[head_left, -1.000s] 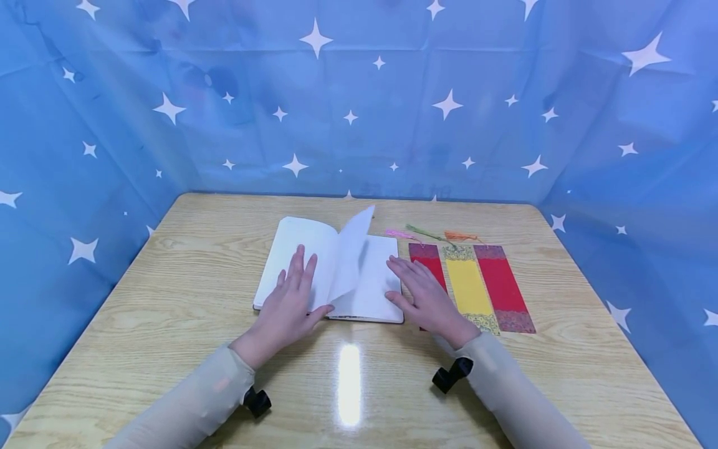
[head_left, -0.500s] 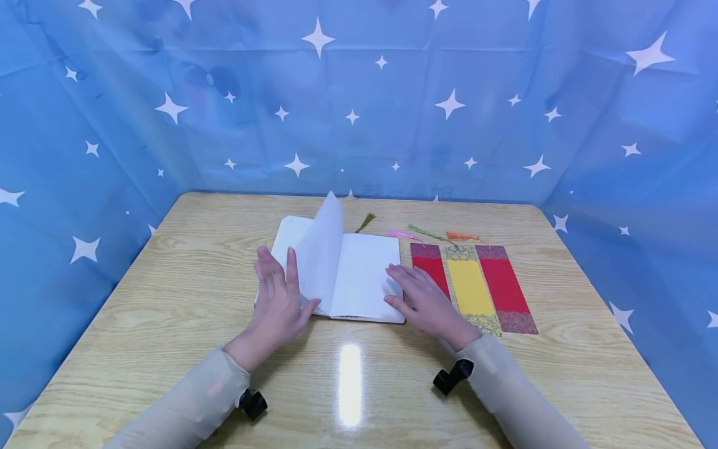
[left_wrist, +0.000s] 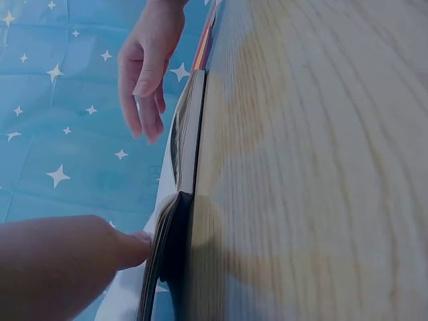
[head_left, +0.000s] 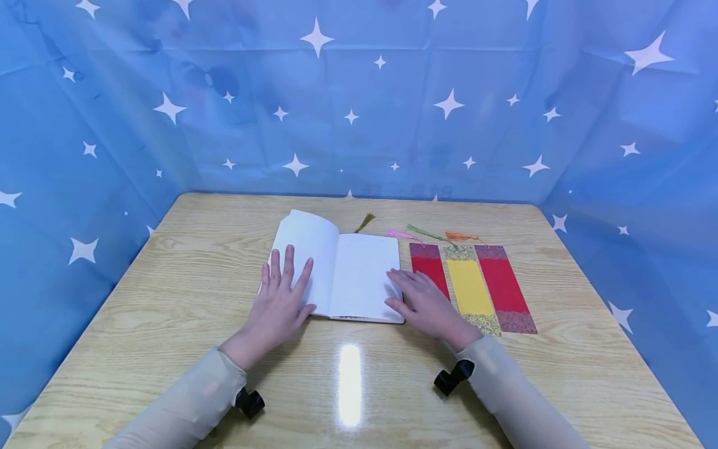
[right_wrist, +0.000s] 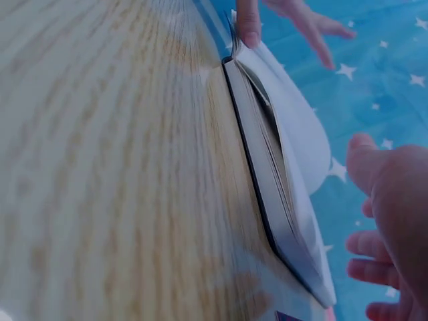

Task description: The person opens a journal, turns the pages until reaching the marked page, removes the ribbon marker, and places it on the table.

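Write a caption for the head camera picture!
Two hands hold an open notebook flat beside three bookmarks.

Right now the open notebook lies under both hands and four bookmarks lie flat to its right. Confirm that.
Not quite. Only three bookmarks lie flat to the right of the notebook, as the head view shows: red, yellow, red. The rest holds: the left hand and right hand both rest on the open pages.

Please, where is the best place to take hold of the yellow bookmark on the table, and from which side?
Probably the yellow bookmark's near short end, from the table's front edge: it lies flat between two red bookmarks, so long sides are blocked.
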Available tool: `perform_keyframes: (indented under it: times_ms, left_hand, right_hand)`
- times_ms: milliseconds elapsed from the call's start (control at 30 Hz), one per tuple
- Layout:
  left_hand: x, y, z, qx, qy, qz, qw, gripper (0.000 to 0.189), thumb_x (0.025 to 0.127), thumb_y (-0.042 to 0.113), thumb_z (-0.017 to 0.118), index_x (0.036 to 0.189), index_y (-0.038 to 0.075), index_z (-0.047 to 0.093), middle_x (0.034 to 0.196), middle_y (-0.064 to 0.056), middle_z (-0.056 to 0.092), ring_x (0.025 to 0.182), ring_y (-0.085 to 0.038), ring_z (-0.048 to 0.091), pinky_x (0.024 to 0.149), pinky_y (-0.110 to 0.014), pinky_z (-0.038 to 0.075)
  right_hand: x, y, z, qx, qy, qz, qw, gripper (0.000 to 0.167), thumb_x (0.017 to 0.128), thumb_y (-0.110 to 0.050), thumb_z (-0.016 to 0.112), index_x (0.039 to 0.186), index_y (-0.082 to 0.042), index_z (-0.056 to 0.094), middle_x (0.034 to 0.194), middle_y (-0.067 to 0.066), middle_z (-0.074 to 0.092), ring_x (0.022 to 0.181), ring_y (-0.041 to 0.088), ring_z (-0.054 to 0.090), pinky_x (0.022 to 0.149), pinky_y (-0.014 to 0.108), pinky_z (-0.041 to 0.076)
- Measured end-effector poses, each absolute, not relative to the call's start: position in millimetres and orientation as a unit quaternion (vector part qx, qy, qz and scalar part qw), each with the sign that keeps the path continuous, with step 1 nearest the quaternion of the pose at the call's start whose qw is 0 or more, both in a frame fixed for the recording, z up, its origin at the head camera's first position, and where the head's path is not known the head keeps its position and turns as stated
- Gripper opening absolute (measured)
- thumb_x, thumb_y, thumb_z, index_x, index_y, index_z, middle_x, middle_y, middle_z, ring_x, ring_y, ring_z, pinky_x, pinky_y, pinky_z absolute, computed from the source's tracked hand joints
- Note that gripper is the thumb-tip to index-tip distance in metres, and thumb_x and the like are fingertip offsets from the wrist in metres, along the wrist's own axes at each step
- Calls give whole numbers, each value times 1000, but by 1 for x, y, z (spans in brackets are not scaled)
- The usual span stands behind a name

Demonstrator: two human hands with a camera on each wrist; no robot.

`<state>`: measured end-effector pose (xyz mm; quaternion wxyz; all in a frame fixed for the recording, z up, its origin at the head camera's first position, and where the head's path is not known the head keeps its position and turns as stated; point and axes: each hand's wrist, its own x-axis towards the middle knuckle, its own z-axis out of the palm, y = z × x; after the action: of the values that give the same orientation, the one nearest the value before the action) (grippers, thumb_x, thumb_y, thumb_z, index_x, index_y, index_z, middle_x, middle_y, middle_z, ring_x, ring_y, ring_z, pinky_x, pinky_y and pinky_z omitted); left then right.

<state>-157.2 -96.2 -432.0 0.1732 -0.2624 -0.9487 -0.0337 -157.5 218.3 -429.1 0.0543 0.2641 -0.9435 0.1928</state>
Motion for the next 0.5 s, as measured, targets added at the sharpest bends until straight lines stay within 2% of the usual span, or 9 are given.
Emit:
perform_keyframes:
  times_ms: [233, 400, 500]
  left_hand:
    - [-157, -99, -437, -265, -958, -79, 72, 64, 95, 35, 50, 146, 3, 27, 149, -31, 3, 135, -49, 0, 105, -62, 10]
    - [-159, -101, -441, -248, -963, -107, 12, 63, 99, 38, 42, 148, 6, 20, 148, -30, 9, 134, -48, 6, 104, -63, 12]
    - [-159, -103, -442, -244, -963, -118, -5, 63, 99, 40, 39, 149, 7, 18, 149, -29, 11, 134, -48, 9, 102, -64, 14]
  right_hand:
    - [-158, 222, -432, 247, -951, 185, 25, 64, 89, -44, 58, 142, -12, 40, 142, 10, 42, 130, 29, 36, 108, 48, 21]
    - [-159, 224, -434, 244, -953, 180, 15, 67, 87, -48, 59, 142, -14, 41, 143, 9, 40, 131, 29, 35, 107, 50, 23]
    - [-160, 225, -436, 243, -955, 171, 7, 71, 85, -54, 58, 142, -16, 40, 145, 7, 38, 133, 28, 32, 107, 50, 23]
